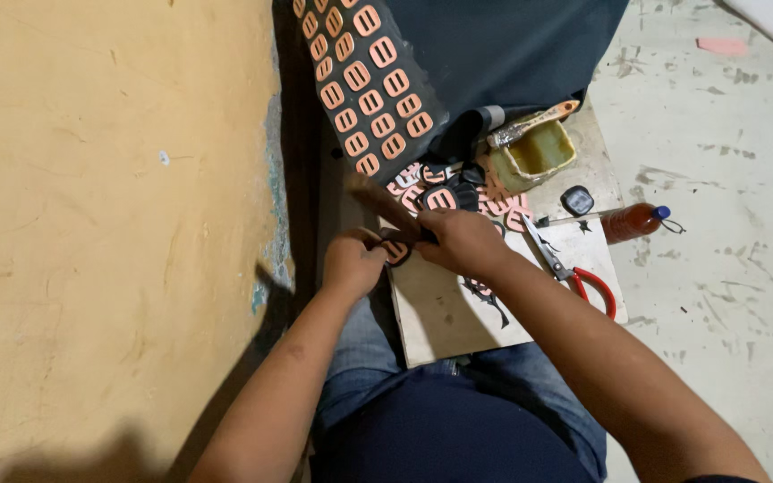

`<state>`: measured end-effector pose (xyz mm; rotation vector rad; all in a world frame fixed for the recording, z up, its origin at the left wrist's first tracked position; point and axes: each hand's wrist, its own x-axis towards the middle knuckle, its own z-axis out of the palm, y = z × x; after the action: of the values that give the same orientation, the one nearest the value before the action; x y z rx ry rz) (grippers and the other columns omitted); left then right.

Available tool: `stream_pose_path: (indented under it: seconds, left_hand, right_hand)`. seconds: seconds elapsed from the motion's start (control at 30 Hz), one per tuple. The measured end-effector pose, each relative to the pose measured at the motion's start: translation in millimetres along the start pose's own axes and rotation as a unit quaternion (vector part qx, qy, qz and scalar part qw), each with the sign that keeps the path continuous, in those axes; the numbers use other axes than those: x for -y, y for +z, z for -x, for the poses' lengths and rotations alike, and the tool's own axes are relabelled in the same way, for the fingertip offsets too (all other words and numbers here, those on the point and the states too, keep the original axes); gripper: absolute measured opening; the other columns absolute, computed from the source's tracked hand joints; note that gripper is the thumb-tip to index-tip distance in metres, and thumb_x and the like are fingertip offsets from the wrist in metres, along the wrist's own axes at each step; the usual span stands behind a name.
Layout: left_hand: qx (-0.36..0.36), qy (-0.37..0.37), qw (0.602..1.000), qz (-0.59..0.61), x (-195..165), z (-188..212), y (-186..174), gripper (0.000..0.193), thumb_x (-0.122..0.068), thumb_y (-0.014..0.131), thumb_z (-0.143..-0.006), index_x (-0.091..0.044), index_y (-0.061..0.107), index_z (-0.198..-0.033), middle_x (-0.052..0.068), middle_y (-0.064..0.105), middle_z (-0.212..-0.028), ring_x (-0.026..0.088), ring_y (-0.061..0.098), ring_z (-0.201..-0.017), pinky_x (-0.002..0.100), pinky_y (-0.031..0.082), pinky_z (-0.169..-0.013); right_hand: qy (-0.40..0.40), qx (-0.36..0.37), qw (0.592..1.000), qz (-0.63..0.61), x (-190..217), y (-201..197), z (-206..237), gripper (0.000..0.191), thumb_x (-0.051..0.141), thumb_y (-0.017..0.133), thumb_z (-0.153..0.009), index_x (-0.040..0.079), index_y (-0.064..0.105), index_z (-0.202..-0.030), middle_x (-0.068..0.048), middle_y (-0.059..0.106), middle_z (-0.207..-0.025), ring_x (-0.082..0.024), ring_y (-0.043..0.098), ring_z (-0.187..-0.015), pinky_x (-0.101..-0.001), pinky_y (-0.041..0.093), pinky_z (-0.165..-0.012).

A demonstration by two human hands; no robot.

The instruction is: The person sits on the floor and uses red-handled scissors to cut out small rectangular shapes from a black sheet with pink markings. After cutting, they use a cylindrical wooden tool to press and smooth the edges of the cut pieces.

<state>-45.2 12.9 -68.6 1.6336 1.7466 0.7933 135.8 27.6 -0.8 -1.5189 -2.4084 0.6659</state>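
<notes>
On the person's lap lies a flat work board [458, 309], and both hands meet at its upper left corner. The left hand [352, 261] is closed, pinching a small orange buckle-shaped piece [396, 251] at the board's edge. The right hand [460, 240] is closed around the handle of a brown brush [382, 204], whose blurred head angles up and left above the piece.

Handling notes:
- The piece appears thin, light and somewhat flexible, probably cut sheet material. It is judged easy to bend or crease.
- Best hold is by the outer rim, between thumb and forefinger, keeping the face uncovered.
- If coated with adhesive, the face will be tacky; avoid fingertip contact there.

Surroundings:
- A dark sheet [364, 85] beyond the board carries rows of identical orange pieces, laid apart from one another.
- A loose pile of similar pieces [445, 192] sits between the sheet and the hands.
- A yellowish open container [539, 154] stands near the pile, with a second brush [530, 125] resting across its rim.
- Red-handled scissors [574, 273] lie on the board's right side.
- A brown bottle [635, 220] with a blue cap lies just beyond the scissors.
</notes>
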Motion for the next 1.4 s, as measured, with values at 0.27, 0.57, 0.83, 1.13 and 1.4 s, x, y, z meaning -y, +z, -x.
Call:
stream_pose_path:
  seconds: [0.27, 0.57, 0.83, 1.13, 1.4]
  left_hand:
    - [-0.019, 0.030, 0.999, -0.032, -0.2, 6.9, 1.3, 0.015, -0.021, 0.074, -0.082, -0.007, 0.075, -0.086, 0.020, 0.071, -0.082, 0.041, 0.068, -0.077, 0.049, 0.053, -0.070]
    - [0.034, 0.022, 0.998, -0.053, -3.1, 0.8, -5.6, 0.016, -0.018, 0.070, -0.082, -0.004, 0.076, -0.085, 0.021, 0.072, -0.078, 0.036, 0.071, -0.077, 0.043, 0.054, -0.072]
    - [0.070, -0.139, 0.977, 0.143, -2.1, -7.9, -4.1, 0.015, -0.015, 0.076, -0.073, -0.002, 0.074, -0.081, 0.015, 0.073, -0.073, 0.029, 0.072, -0.067, 0.040, 0.056, -0.062]
    - [-0.042, 0.038, 0.998, 0.028, 0.0, -1.7, 2.7, 0.013, -0.015, 0.073, -0.076, -0.005, 0.077, -0.082, 0.019, 0.073, -0.078, 0.033, 0.071, -0.071, 0.040, 0.056, -0.067]
    - [0.030, 0.002, 0.999, -0.009, 1.7, -6.9, -3.5, 0.017, -0.020, 0.073, -0.079, -0.004, 0.074, -0.085, 0.022, 0.071, -0.080, 0.039, 0.070, -0.077, 0.048, 0.055, -0.071]
  right_hand:
    - [0.003, -0.042, 0.997, -0.061, 1.6, 13.2, 10.0, 0.027, 0.030, 0.075, -0.081, 0.011, 0.066, -0.099, -0.014, 0.071, -0.092, -0.038, 0.067, -0.082, -0.0497, 0.052, -0.068]
    - [0.087, 0.006, 0.992, -0.095, -3.1, 15.1, 4.0, 0.034, 0.030, 0.075, -0.081, 0.015, 0.068, -0.110, -0.013, 0.072, -0.094, -0.037, 0.069, -0.085, -0.0483, 0.053, -0.072]
    - [0.023, -0.021, 0.999, -0.025, 0.0, 17.3, 13.1, 0.030, 0.026, 0.076, -0.083, 0.011, 0.065, -0.106, -0.012, 0.071, -0.102, -0.038, 0.068, -0.087, -0.0493, 0.052, -0.071]
    - [0.061, -0.022, 0.994, -0.085, -0.7, 14.8, 9.0, 0.030, 0.028, 0.075, -0.081, 0.015, 0.069, -0.107, -0.011, 0.073, -0.098, -0.035, 0.070, -0.087, -0.0463, 0.054, -0.074]
    - [0.119, 0.029, 0.990, -0.075, -2.4, 10.8, 6.5, 0.034, 0.033, 0.077, -0.083, 0.014, 0.067, -0.109, -0.012, 0.073, -0.095, -0.036, 0.069, -0.089, -0.0477, 0.053, -0.074]
